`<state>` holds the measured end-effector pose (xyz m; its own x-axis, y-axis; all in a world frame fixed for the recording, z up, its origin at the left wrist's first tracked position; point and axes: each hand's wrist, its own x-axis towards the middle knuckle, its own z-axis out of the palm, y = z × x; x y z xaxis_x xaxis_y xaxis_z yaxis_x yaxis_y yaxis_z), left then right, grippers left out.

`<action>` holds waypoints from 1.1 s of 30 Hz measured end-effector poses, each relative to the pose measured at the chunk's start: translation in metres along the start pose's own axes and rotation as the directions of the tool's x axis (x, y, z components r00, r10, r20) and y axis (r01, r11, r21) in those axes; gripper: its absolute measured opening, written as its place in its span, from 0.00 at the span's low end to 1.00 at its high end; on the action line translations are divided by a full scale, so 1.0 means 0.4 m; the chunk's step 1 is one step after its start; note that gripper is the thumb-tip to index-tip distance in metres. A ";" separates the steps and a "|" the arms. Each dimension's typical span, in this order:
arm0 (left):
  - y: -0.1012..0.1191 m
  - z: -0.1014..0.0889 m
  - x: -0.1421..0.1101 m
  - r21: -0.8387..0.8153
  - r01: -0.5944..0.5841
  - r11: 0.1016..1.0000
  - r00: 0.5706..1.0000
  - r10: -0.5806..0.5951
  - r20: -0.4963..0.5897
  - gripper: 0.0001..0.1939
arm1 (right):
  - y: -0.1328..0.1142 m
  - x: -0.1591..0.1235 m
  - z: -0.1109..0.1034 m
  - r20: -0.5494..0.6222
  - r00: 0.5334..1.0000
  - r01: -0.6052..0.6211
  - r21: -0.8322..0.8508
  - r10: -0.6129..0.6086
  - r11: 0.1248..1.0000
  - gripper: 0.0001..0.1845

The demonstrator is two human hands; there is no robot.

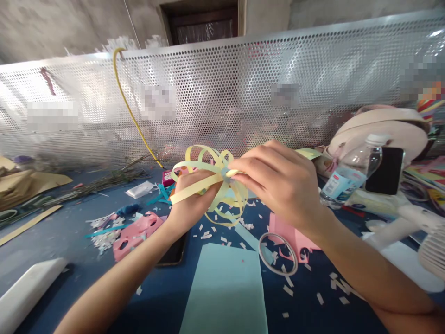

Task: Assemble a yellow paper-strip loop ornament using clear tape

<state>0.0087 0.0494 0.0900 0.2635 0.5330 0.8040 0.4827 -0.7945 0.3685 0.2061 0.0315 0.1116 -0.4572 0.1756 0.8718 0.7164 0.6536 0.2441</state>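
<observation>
Between my two hands, above the blue table, is a flower-like shape of looped yellow paper strips [227,218] with a small pale blue piece at its centre. My left hand [194,199] is closed around its left side, some loops standing over the fingers. The fingertips of my right hand [281,181] pinch the end of a yellow strip at the centre. Directly below lies a light blue paper sheet [225,287]. A roll of tape [278,253] rests on the table to its right, beside cut pink paper [292,232].
White paper scraps [288,290] are scattered about. At right stand a water bottle [351,174], an upright phone [385,170], a white fan [433,250] and a pale bag [378,125]. Cut pink paper [134,236] lies at left. A perforated metal panel [208,93] closes the back.
</observation>
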 end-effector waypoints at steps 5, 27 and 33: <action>-0.009 0.001 -0.006 -0.114 0.054 0.992 0.998 -0.049 0.046 0.08 | 0.008 0.005 -0.003 0.075 0.997 -0.017 0.069 0.012 0.997 0.04; -0.021 -0.046 0.017 -0.380 0.306 0.873 0.856 -0.077 0.512 0.08 | 0.054 0.008 0.013 0.303 0.953 -0.216 0.746 -0.032 0.630 0.03; -0.025 -0.051 0.022 -0.365 0.292 0.884 0.847 -0.061 0.528 0.08 | 0.052 0.007 0.014 0.294 0.956 -0.227 0.772 -0.016 0.594 0.02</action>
<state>-0.0111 0.0562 0.1029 0.6345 0.6539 0.4121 0.1987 -0.6533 0.7306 0.2169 0.0496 0.1166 -0.6031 0.3736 0.7048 0.1228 0.9165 -0.3807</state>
